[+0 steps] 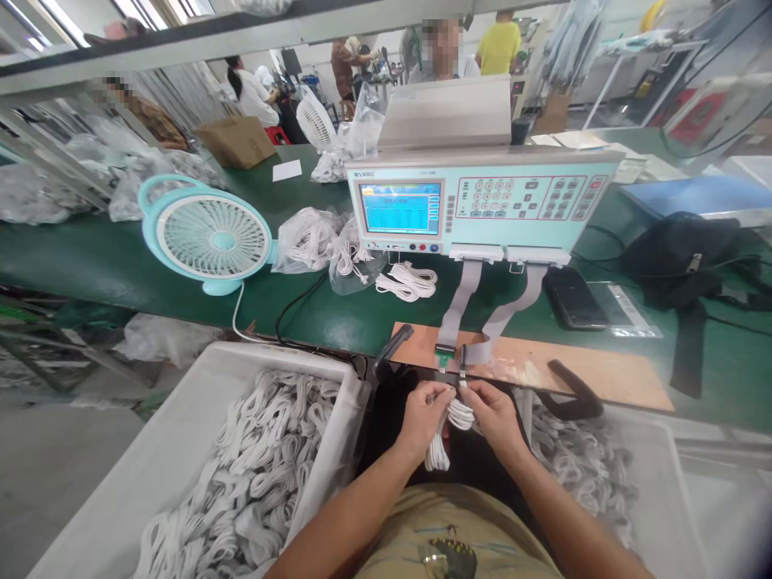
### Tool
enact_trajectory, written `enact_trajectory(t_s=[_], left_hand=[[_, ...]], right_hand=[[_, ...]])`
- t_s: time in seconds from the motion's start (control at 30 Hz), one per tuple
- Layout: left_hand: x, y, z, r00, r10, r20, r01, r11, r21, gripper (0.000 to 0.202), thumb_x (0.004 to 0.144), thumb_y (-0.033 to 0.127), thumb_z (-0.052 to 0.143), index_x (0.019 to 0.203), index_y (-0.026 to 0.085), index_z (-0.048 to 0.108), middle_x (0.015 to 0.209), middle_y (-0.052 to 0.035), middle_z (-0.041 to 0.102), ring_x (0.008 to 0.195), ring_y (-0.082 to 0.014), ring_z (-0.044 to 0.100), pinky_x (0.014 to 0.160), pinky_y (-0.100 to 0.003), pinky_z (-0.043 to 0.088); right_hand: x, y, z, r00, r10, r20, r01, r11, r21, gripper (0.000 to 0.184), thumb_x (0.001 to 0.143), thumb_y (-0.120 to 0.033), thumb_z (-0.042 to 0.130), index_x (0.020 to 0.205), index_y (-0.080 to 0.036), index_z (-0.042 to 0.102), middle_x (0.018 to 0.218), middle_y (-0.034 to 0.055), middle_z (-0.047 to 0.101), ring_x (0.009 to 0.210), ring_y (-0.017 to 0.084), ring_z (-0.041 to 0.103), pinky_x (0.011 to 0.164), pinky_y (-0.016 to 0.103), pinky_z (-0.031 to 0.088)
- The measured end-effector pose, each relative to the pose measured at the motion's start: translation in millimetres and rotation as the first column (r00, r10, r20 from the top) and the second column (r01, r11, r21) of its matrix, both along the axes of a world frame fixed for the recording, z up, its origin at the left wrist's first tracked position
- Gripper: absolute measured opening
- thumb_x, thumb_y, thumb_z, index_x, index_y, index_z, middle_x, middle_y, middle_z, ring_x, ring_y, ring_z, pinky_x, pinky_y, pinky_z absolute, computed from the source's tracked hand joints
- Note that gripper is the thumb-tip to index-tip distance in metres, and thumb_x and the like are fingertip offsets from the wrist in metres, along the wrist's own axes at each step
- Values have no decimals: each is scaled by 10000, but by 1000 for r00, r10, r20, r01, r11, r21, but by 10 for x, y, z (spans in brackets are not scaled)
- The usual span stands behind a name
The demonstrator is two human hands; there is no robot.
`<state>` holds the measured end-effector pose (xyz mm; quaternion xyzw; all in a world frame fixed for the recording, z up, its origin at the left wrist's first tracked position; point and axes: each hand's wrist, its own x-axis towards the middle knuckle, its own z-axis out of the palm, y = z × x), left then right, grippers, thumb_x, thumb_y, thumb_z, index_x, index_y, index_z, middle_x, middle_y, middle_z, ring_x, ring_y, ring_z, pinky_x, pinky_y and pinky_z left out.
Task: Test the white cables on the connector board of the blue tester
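A coiled bundle of white cable (461, 415) hangs between my two hands, just in front of the bench edge. My left hand (424, 414) is closed on the cable near one end, its thumb and forefinger pinched together. On the other side my right hand (491, 412) pinches the cable too, close below a small connector on the board's edge. A small green circuit board (445, 359) sits at the end of a grey ribbon cable (461, 305), right above my fingertips. Whether a plug is seated in it cannot be made out.
A tester (482, 201) with a lit screen stands on the green bench, a blue fan (208, 237) to its left. A white bin (199, 386) of coiled cables is at lower left, another bin (657, 458) at right. A phone (576, 299) lies right of the ribbons.
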<state>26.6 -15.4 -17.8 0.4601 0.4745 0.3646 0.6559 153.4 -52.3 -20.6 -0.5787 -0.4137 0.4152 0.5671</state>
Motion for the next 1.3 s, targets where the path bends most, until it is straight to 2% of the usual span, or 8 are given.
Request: enact_trajectory(t_s=[0.1,0.2,0.37,0.47,0.7,0.97,1.1,1.3], left_hand=[[-21,35,-15,1000,9,18,-8,998,-56,396,640,468,671,812,114,634,527,30,511,358,-60,434,312,-166,355],[-56,69,6,999,-34,37,37,997,-62,422,646,483,665,843,110,635,505,33,503,347,-60,417,309,-171,344],[-148,144,55,981,-193,0,192,978,76,394,725,511,574,729,120,623,546,25,484,381,-58,432,310,-157,315],[-179,176,59,979,-204,-31,206,972,116,374,749,494,546,684,131,605,572,21,484,413,-60,451,338,-156,336],[-105,158,-8,997,-80,4,80,994,74,358,732,482,556,619,142,556,541,30,439,407,-62,429,319,-150,275],[7,79,-40,986,89,143,-105,989,105,333,742,420,583,589,126,548,640,28,416,482,-51,419,419,-166,325],[25,34,-38,985,119,122,-136,980,148,379,756,464,567,594,122,553,657,24,405,476,-45,391,421,-173,308],[47,49,-98,985,80,156,-104,982,159,416,748,509,563,577,132,518,540,37,382,451,-57,370,406,-174,284]], right_hand=[[-38,9,36,1000,-17,-19,17,1000,-3,314,739,-479,638,743,-166,638,635,10,580,566,158,491,539,257,393],[-67,15,66,998,-27,-56,27,1000,0,293,734,-461,651,750,-168,647,651,11,592,579,155,498,548,253,395],[-100,44,68,964,-54,-261,34,996,-80,301,680,-454,704,699,-165,623,598,4,578,512,138,483,506,247,391],[-124,69,70,923,-106,-370,64,990,-124,315,639,-452,737,665,-168,603,565,-7,567,471,127,463,468,236,372],[-130,75,98,900,-91,-426,38,990,-132,318,632,-448,749,664,-168,601,553,-5,570,463,128,462,459,235,363],[-95,68,77,909,-73,-409,32,994,-105,259,617,-376,777,712,-168,656,631,-6,623,537,135,512,532,232,396],[-80,79,53,905,-48,-423,2,994,-108,252,616,-364,778,741,-172,673,657,4,642,568,159,545,535,241,409],[-73,103,5,898,-57,-436,7,993,-114,258,604,-333,787,776,-167,689,681,14,652,591,155,549,581,240,421]])
